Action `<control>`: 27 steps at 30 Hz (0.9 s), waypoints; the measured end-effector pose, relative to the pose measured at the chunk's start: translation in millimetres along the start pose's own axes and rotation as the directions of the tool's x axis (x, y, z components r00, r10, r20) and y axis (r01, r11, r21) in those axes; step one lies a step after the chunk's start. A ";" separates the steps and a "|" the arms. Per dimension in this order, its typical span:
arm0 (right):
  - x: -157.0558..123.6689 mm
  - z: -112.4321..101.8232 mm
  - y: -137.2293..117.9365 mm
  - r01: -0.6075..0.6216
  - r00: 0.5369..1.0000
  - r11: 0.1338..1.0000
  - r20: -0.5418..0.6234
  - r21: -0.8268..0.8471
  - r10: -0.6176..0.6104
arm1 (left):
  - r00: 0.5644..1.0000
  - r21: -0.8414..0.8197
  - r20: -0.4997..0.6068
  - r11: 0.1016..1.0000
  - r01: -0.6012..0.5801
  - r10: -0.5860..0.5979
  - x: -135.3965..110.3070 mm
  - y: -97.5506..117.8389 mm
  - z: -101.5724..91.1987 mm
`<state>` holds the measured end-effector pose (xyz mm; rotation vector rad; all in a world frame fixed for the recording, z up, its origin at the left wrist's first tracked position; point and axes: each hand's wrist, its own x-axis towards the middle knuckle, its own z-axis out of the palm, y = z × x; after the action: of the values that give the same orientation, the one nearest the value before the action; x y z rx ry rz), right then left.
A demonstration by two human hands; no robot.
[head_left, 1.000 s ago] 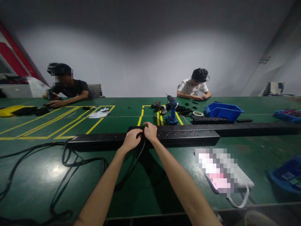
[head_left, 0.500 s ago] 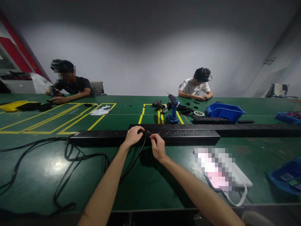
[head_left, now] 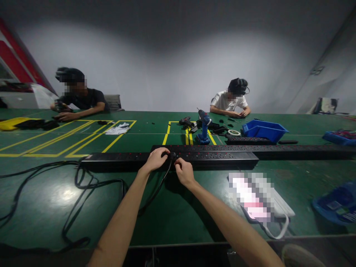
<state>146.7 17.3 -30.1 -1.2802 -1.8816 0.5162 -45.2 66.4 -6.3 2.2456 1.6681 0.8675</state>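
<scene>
A long black power strip [head_left: 217,161] with sockets and small red marks along its top lies across the bench in front of me. A black plug [head_left: 172,155] sits at its top face, its cable [head_left: 164,178] running down toward me. My left hand [head_left: 155,160] is closed at the plug's left side, thumb and fingers curved around it. Just right of the plug, my right hand [head_left: 184,172] has its fingers curled together against the strip's front edge. What those fingertips hold, if anything, is hidden.
Behind lies a second long black strip [head_left: 292,152]. A blue drill [head_left: 204,128], a blue bin [head_left: 264,131] and a tape roll [head_left: 234,132] stand beyond. Black cables [head_left: 100,182] loop at left; a phone [head_left: 247,196] lies at right. Two people sit across the green bench [head_left: 203,222].
The view has shifted slightly, moving the scene a little left and up. Both hands stay at the plug, with the right hand's fingers curled slightly closer to it.
</scene>
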 end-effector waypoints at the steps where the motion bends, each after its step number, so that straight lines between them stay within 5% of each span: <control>1: 0.1 0.2 -0.3 0.000 1.000 1.000 0.009 -0.014 0.000 | 1.000 -0.006 0.013 1.000 -0.007 0.007 0.7 -0.1 -1.3; 27: 1.7 5.2 5.7 -0.018 0.995 0.996 0.092 -0.091 0.026 | 0.980 0.226 -0.195 0.974 0.008 0.037 -20.9 20.9 15.1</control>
<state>145.6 21.6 -36.5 -1.3573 -1.9897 0.5155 -23.8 42.6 -14.9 2.3881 1.9283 0.9784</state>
